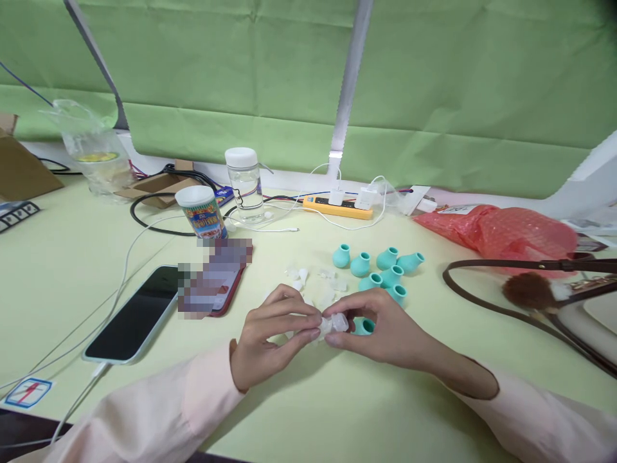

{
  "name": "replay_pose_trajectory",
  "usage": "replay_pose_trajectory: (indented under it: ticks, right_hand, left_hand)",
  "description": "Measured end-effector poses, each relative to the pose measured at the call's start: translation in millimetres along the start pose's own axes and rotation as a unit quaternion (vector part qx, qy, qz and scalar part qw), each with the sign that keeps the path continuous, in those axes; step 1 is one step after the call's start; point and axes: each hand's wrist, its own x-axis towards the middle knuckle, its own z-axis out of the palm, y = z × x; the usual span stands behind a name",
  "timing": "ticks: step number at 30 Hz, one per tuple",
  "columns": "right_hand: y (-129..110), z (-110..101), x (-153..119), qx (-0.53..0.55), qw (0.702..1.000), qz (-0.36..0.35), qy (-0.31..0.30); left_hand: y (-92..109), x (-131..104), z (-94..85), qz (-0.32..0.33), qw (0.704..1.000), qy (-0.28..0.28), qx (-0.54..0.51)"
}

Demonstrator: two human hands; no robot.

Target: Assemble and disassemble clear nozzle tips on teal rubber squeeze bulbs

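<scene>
Both hands meet over the pale table [376,411] around a small translucent piece [338,322]. My left hand [277,328] pinches its left side between thumb and fingertips. My right hand [380,328] is closed on its right side with thumb and index finger. Behind the hands lie several small translucent pieces [339,284]. Several teal bulb-shaped pieces with open necks [360,264] stand to the back right; one of them [405,263] leans over on its side. Another teal piece [367,326] is partly hidden behind my right hand.
Two phones [137,315], one with a red case [231,292], lie left. Behind them are a printed cup [201,215], a clear bottle [247,193] and a cardboard box [166,186]. An orange power strip [337,208] is at the back. Right are a red bag [511,233] and brown strap [482,308].
</scene>
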Motion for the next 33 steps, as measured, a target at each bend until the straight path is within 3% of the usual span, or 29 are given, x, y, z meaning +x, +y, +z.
replay_pose_trajectory:
  ticks: [12, 21, 33]
  right_hand:
    - [-2, 0, -1, 0.006, 1.000, -0.005, -0.015]
    - [-2, 0, -1, 0.026, 1.000, 0.002, -0.006]
    - [-3, 1, -2, 0.029, 0.999, -0.017, 0.004]
  left_hand:
    - [7, 0, -4.5, 0.058, 0.992, -0.049, 0.104]
    - [8, -4, 1.4, 0.048, 0.996, -0.053, 0.044]
    - [2, -13, 7.2, 0.075, 0.993, -0.048, 0.084]
